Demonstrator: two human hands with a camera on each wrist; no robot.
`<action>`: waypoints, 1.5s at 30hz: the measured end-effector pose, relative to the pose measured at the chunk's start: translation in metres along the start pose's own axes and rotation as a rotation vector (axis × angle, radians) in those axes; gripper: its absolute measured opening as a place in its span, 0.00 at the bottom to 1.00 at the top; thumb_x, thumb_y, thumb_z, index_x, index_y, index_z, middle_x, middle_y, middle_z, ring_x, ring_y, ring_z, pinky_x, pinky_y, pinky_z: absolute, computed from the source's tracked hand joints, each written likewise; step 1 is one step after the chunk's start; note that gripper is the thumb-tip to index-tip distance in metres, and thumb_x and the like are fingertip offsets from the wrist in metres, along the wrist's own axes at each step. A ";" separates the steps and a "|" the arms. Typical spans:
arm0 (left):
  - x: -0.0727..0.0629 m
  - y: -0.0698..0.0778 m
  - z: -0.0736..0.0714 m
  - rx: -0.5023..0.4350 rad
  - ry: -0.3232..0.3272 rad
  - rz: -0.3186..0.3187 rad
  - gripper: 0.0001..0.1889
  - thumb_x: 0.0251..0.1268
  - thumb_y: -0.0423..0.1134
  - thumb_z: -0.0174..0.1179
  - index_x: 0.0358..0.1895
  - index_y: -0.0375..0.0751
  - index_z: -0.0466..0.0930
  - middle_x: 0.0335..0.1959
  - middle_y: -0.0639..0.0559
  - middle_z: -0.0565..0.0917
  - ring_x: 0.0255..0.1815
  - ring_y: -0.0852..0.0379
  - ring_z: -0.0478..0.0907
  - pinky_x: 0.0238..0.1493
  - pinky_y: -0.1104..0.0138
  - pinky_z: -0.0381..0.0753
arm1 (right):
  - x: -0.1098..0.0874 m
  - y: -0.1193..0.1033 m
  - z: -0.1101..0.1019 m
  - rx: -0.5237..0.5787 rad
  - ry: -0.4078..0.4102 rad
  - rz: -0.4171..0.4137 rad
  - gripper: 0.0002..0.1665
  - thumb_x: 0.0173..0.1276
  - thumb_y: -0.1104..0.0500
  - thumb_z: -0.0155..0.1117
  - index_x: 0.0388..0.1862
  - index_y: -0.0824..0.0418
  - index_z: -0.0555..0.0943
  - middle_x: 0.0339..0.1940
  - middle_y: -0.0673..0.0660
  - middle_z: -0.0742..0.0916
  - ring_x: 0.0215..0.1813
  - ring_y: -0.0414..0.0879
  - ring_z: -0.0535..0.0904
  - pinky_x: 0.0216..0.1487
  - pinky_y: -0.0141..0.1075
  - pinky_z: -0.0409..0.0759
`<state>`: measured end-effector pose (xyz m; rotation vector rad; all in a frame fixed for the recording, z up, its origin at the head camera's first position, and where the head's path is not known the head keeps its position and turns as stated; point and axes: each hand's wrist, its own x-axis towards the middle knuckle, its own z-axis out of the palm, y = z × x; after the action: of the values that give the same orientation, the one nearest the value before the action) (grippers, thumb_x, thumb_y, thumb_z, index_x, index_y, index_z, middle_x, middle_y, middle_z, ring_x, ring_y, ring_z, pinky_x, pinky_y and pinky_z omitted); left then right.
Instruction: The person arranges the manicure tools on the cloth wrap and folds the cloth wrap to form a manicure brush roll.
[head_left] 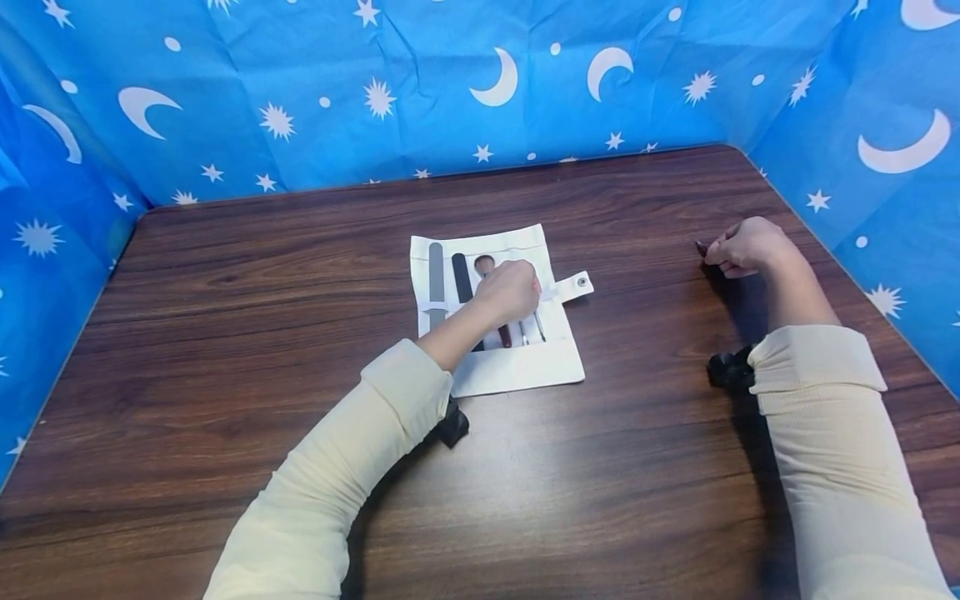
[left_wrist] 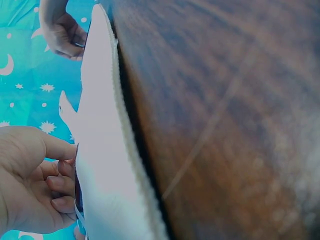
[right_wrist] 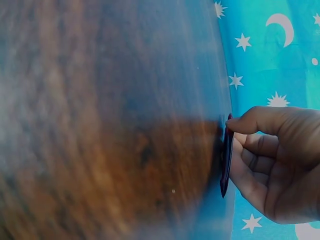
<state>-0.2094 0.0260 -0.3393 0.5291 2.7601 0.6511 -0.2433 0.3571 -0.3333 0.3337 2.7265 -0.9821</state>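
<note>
Lying open at the middle of the table [head_left: 262, 275]: one white pouch [head_left: 517, 371], apparently spread flat so that its contents show. At its left, one grey file [head_left: 436, 271], crossed by a white strap [head_left: 433, 307] that seems to keep it in line. Next right, one black file [head_left: 461, 275]. Next, one brush [head_left: 484, 265], bristles to the far side, partly hidden by the left hand [head_left: 508, 292]. That hand: fingers bent, over the pouch; whether it grips anything cannot be told. Farther right, slim metal tools [head_left: 540, 327], partly covered. At the pouch's right edge, one tab [head_left: 576, 286] with a stud, extended outward, likely a fastening. Far right, well apart from the pouch: the right hand [head_left: 746, 246], pinching one slim dark item [right_wrist: 227, 157], a hold that appears suited to so thin a piece. The two hands are apart; the pouch lies beneath the left, the dark item between the right's thumb and fingers.
</note>
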 end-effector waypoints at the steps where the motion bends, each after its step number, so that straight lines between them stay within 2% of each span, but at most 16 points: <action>1: 0.000 0.000 0.000 0.000 0.002 0.003 0.11 0.60 0.28 0.48 0.27 0.44 0.79 0.24 0.54 0.77 0.17 0.61 0.66 0.15 0.72 0.60 | 0.000 0.000 0.000 0.010 0.002 -0.001 0.15 0.56 0.65 0.61 0.37 0.77 0.73 0.21 0.56 0.78 0.22 0.41 0.76 0.27 0.37 0.80; 6: -0.001 -0.001 0.000 -0.001 -0.002 0.007 0.12 0.60 0.28 0.48 0.26 0.44 0.79 0.23 0.54 0.76 0.15 0.62 0.64 0.14 0.72 0.58 | -0.002 -0.005 0.003 0.068 0.005 -0.013 0.18 0.62 0.63 0.59 0.45 0.76 0.72 0.25 0.54 0.79 0.24 0.39 0.76 0.28 0.35 0.80; 10: 0.000 -0.001 0.000 0.000 -0.017 0.008 0.12 0.61 0.28 0.48 0.23 0.43 0.77 0.20 0.54 0.73 0.14 0.62 0.61 0.13 0.73 0.56 | -0.005 -0.018 0.007 0.171 0.006 -0.052 0.22 0.65 0.59 0.57 0.51 0.76 0.70 0.30 0.53 0.78 0.26 0.35 0.77 0.31 0.32 0.79; 17: 0.000 -0.001 -0.001 -0.007 -0.019 0.013 0.11 0.60 0.27 0.49 0.24 0.43 0.77 0.20 0.54 0.74 0.13 0.63 0.60 0.13 0.73 0.56 | -0.015 -0.054 0.019 0.348 0.031 -0.132 0.18 0.65 0.59 0.58 0.46 0.71 0.70 0.28 0.47 0.78 0.26 0.35 0.79 0.32 0.29 0.79; 23: 0.000 -0.001 -0.001 -0.006 -0.010 0.031 0.10 0.60 0.27 0.49 0.29 0.43 0.79 0.25 0.54 0.77 0.14 0.63 0.61 0.13 0.74 0.56 | -0.025 -0.086 0.038 0.450 0.053 -0.204 0.14 0.62 0.63 0.61 0.42 0.70 0.71 0.27 0.49 0.79 0.25 0.38 0.79 0.31 0.29 0.79; 27: -0.001 -0.001 -0.002 -0.009 -0.014 0.030 0.09 0.60 0.28 0.50 0.30 0.42 0.80 0.26 0.53 0.78 0.15 0.62 0.63 0.13 0.73 0.57 | -0.030 -0.105 0.055 0.587 0.039 -0.224 0.10 0.61 0.67 0.61 0.38 0.70 0.71 0.24 0.50 0.80 0.24 0.39 0.79 0.29 0.30 0.79; 32: 0.000 -0.001 -0.002 -0.011 -0.020 0.018 0.09 0.61 0.29 0.49 0.32 0.42 0.80 0.28 0.54 0.78 0.17 0.61 0.66 0.15 0.73 0.60 | -0.032 -0.122 0.078 0.758 0.003 -0.252 0.08 0.60 0.71 0.60 0.36 0.70 0.71 0.24 0.53 0.82 0.24 0.41 0.79 0.32 0.33 0.80; 36: 0.002 -0.001 -0.001 0.006 -0.018 0.011 0.09 0.61 0.30 0.49 0.31 0.43 0.80 0.28 0.55 0.78 0.20 0.60 0.69 0.18 0.71 0.64 | -0.030 -0.132 0.093 0.762 -0.014 -0.255 0.08 0.60 0.71 0.60 0.36 0.69 0.71 0.26 0.54 0.82 0.25 0.42 0.80 0.34 0.33 0.80; 40: 0.002 -0.001 -0.002 0.019 -0.007 0.008 0.09 0.60 0.30 0.50 0.29 0.44 0.79 0.28 0.54 0.77 0.23 0.59 0.70 0.20 0.69 0.67 | -0.027 -0.140 0.105 0.695 -0.027 -0.240 0.10 0.61 0.69 0.60 0.40 0.68 0.71 0.29 0.55 0.80 0.27 0.42 0.79 0.34 0.32 0.79; 45: 0.002 -0.001 -0.003 0.019 0.005 0.008 0.10 0.61 0.31 0.49 0.24 0.44 0.76 0.24 0.54 0.75 0.21 0.59 0.69 0.20 0.69 0.65 | -0.023 -0.146 0.112 0.602 -0.020 -0.245 0.11 0.62 0.69 0.60 0.42 0.69 0.71 0.30 0.55 0.79 0.29 0.41 0.79 0.35 0.33 0.79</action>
<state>-0.2123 0.0250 -0.3377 0.5439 2.7722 0.6298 -0.2485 0.1718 -0.3237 0.0786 2.4298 -1.8566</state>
